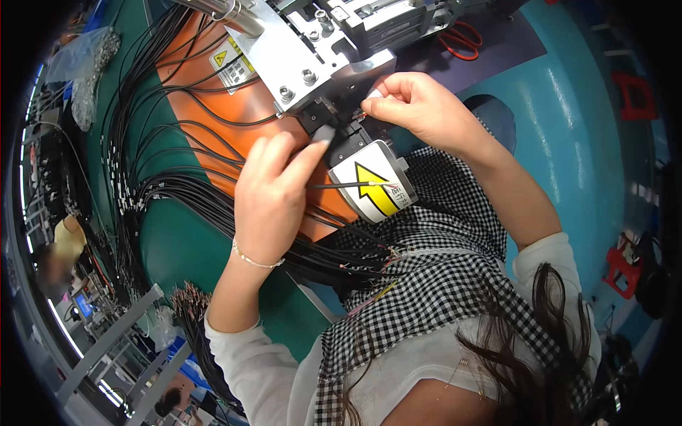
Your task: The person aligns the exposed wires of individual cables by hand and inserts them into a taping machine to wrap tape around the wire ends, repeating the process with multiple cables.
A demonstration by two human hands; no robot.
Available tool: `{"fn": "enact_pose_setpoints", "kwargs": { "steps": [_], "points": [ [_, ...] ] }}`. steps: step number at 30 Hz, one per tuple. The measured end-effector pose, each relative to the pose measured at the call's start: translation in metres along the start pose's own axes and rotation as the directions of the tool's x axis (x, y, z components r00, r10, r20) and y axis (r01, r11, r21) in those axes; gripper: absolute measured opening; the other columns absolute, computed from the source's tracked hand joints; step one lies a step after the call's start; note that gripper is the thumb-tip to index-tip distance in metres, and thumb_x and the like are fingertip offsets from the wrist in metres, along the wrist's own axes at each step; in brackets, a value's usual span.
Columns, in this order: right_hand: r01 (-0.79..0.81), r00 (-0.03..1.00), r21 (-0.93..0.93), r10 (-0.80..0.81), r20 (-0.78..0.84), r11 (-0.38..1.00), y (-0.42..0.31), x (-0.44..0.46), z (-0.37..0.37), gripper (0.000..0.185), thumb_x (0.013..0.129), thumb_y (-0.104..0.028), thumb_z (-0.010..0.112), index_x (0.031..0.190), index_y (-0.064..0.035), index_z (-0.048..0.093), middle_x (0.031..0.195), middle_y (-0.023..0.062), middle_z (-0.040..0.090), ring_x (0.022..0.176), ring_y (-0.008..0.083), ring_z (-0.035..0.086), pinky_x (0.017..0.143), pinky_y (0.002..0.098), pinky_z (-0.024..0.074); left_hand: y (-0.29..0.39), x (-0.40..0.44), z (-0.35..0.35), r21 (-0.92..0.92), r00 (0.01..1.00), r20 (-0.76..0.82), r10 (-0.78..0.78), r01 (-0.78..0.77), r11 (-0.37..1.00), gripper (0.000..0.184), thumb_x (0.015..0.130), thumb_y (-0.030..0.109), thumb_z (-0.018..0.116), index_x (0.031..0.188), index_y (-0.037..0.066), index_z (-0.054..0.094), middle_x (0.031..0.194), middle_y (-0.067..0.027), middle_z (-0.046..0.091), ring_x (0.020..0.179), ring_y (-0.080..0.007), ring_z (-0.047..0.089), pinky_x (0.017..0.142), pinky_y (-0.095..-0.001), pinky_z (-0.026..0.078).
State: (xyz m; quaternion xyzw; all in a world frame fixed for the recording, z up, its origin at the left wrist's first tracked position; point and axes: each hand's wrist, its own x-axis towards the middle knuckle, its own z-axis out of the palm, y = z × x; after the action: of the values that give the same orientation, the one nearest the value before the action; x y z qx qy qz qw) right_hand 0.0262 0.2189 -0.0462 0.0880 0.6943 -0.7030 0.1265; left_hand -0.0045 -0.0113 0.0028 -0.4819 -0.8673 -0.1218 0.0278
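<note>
My left hand (270, 188) is beside the machine's crimping head (323, 113), its fingers curled and the thumb and forefinger reaching towards the head. A black cable (348, 185) runs out from under this hand, its stripped end lying over a white guard (362, 170) with a yellow arrow. My right hand (423, 113) pinches thumb and forefinger together at the other side of the head. Small thin wires (359, 113) show at those fingertips, partly hidden. Pale covers sit on fingertips of both hands.
Bundles of black cables (192, 195) lie across the orange plate (186, 60) and green table (170, 245), some ends reaching the checked apron (426, 284). Red-handled scissors (462, 41) lie behind the machine. Red stools (625, 268) stand on the floor at right.
</note>
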Motion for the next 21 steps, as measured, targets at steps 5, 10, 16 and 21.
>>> {"fn": "enact_pose_setpoints", "kwargs": {
  "steps": [5,10,16,21],
  "points": [
    [-0.035,0.996,0.055,0.031,0.085,0.998,0.004,0.001,-0.001,0.025,0.093,-0.024,0.061,0.092,0.0005,0.063,0.073,-0.0071,0.052,0.065,0.0008,0.044,0.061,0.0172,0.0376,-0.002,-0.006,0.003,0.009,0.997,-0.074,-0.019,0.02,1.0,0.037,0.066,0.002,0.063,0.102,0.007,0.066,0.094,-0.006,0.058,0.089,-0.0249,0.056,0.076,-0.0328,0.047],
    [0.12,0.99,0.056,-0.116,-0.078,0.991,0.009,-0.017,0.006,0.024,0.098,-0.023,0.055,0.101,-0.0004,0.061,0.081,-0.0046,0.055,0.073,0.0022,0.048,0.068,0.0171,0.0409,0.01,0.0,-0.002,-0.07,0.984,-0.173,-0.028,0.016,0.997,0.023,0.071,-0.005,0.068,0.093,0.003,0.066,0.087,-0.0064,0.062,0.084,-0.0252,0.058,0.078,-0.0371,0.046],
    [0.257,0.961,0.034,-0.252,-0.117,0.966,0.005,-0.049,0.017,0.02,0.1,-0.019,0.049,0.105,-0.0012,0.058,0.088,-0.0019,0.056,0.081,0.0035,0.05,0.072,0.0189,0.0432,0.03,0.017,-0.007,-0.289,0.989,-0.148,-0.03,-0.014,0.957,0.021,0.073,-0.001,0.072,0.092,0.003,0.066,0.083,-0.0063,0.062,0.079,-0.0244,0.058,0.072,-0.0338,0.047],
    [0.221,0.971,0.005,-0.22,-0.093,0.975,0.003,-0.063,0.018,0.018,0.101,-0.015,0.047,0.105,-0.0005,0.056,0.091,-0.0008,0.056,0.083,0.0042,0.051,0.074,0.0204,0.0443,0.046,0.027,0.001,-0.483,0.981,-0.17,-0.092,-0.002,0.875,0.021,0.074,-0.003,0.071,0.094,0.002,0.064,0.084,-0.0079,0.062,0.076,-0.0234,0.058,0.065,-0.0314,0.047]
  ]
}}
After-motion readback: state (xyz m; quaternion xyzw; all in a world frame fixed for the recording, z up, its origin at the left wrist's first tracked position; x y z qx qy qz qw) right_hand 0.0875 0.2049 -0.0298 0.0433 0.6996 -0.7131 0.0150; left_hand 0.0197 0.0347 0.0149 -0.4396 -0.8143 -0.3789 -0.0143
